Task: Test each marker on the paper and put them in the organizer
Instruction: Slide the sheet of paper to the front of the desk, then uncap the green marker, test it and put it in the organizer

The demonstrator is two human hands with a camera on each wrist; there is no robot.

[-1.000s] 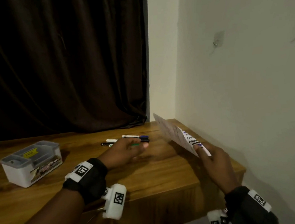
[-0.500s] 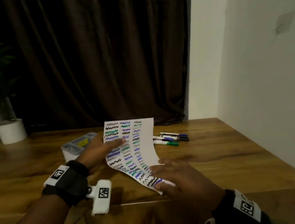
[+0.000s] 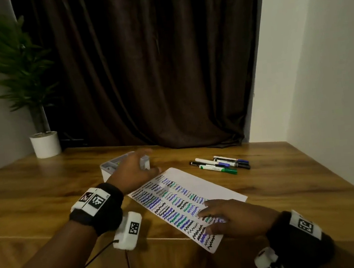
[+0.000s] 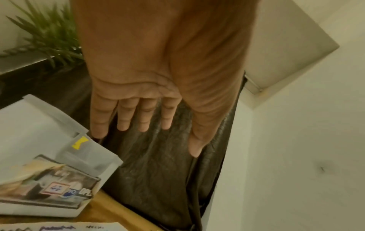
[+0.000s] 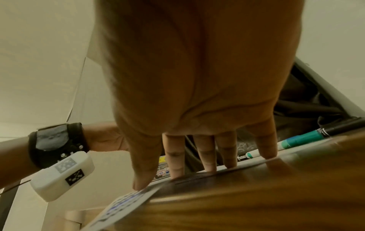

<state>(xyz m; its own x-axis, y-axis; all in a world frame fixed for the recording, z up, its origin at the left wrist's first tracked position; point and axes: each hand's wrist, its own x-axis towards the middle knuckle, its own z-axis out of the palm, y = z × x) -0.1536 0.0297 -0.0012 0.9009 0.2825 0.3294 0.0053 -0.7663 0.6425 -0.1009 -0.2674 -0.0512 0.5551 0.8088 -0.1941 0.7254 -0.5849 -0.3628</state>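
- Right now the paper (image 3: 200, 188) lies flat near the front edge of the table (image 3: 300, 185), with its nearest corner jutting slightly past that edge; rows of black, blue and green squiggles cover most of it.
- The right hand (image 3: 230, 216) rests on the paper's near end, fingers straight and spread, pressing it to the wood and gripping nothing.
- The left hand (image 3: 131, 172) hovers by the paper's far-left corner, in front of the organizer (image 3: 107, 171); the left wrist view shows its fingers straight and slightly apart, holding nothing.
- The markers (image 3: 220, 165) lie in a loose bunch beyond the paper's far edge, towards the back right of the table, well apart from both hands. None is in the organizer as far as can be seen, though the hand hides part of it.
- The paper is probably light and limp, so it would slide or curl under a pen stroke unless a flat palm pins it, as the right hand does.
- Each marker looks light, stiff and smooth, likely to roll on the wood. A pinch around the middle of the barrel, clear of the cap, seems the best hold, with the cap end left free for pulling off.
- The organizer, a small pale plastic box with open compartments, looks light enough to shift if knocked.
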